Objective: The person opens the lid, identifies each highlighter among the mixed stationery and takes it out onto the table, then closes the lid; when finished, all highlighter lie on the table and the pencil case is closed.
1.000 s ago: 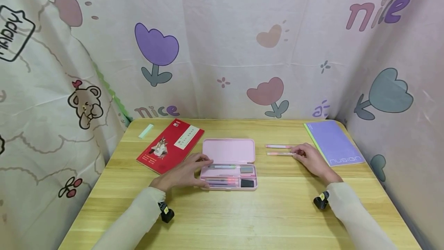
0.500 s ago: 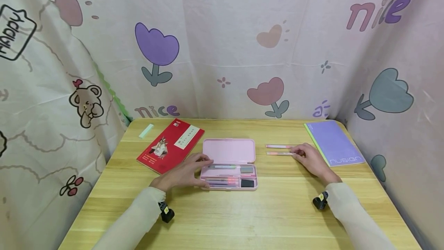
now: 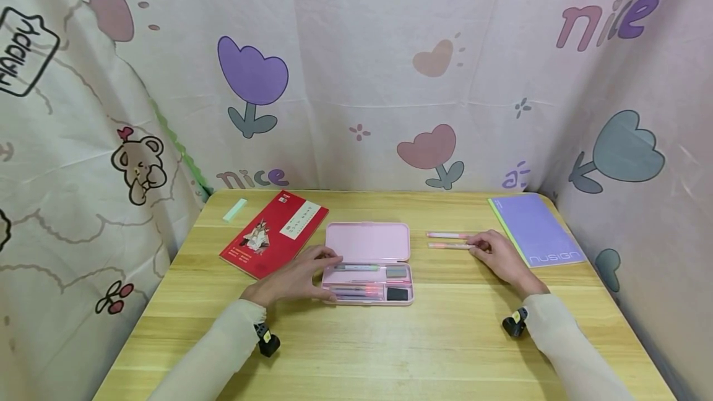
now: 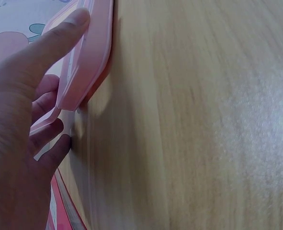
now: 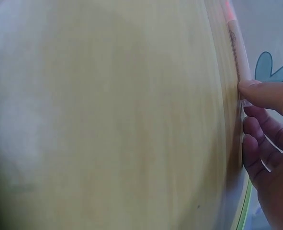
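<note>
Pencil case point(image 3: 369, 303), pink, lies open flat on the counter point(image 3: 401, 351), right at the left fingers; pink lid point(image 3: 367, 241) folded back, just beyond them. Left hand point(image 3: 295, 274) holds the case by its left end: fingers bent and spread, thumb over the near rim, fingertips round the end, gap about as wide as the case body. Right of left fingers, inside the case: pens point(image 3: 356, 290) in the near compartment with a black block point(image 3: 397, 294) at its right end, gray block point(image 3: 396, 271) in the far part. Right hand point(image 3: 498, 255), well right of the case, pinches the right end of a peach-toned pen point(image 3: 448, 245) between thumb and fingertips; fingers nearly closed, pen flat, pointing left toward the case. Pink-and-white pen point(image 3: 447, 235) roughly parallel, just beyond the held one; right end passes behind the fingers, can't tell if touching. Purple notebook point(image 3: 535, 228) right of and beyond right fingers. Red notebook point(image 3: 270, 228) beyond and left of left fingers, slanted, mint-green strip point(image 3: 234, 210) farther left of it. Printed curtain point(image 3: 356, 79) hangs behind everything.
</note>
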The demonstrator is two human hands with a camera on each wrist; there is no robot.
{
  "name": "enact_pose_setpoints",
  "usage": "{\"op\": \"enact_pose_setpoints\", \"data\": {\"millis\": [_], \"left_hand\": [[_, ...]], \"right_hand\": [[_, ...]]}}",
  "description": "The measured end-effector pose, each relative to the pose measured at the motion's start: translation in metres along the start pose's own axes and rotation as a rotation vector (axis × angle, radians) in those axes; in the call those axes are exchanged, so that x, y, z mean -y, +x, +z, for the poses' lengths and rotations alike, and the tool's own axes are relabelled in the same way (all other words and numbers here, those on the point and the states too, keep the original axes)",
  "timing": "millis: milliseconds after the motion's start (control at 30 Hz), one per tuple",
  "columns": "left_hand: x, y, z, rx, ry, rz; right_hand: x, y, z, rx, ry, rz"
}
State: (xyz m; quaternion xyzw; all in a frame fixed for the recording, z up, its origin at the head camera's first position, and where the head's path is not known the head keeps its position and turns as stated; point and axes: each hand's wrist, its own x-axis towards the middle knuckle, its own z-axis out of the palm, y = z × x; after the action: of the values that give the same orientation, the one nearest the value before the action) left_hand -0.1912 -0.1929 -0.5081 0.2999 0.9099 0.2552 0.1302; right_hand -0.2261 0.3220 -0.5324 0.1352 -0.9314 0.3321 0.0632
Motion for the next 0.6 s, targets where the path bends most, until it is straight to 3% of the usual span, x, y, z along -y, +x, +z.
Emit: {"op": "enact_pose_setpoints", "data": {"millis": [400, 600], "left_hand": [[0.001, 0.000, 0.001, 0.000, -0.005, -0.004], [0.000, 0.000, 0.001, -0.002, -0.017, -0.004]], "right_hand": [[0.001, 0.000, -0.003, 0.012, -0.008, 0.045], [0.026, 0.004, -0.005, -0.024, -0.008, -0.001]]}}
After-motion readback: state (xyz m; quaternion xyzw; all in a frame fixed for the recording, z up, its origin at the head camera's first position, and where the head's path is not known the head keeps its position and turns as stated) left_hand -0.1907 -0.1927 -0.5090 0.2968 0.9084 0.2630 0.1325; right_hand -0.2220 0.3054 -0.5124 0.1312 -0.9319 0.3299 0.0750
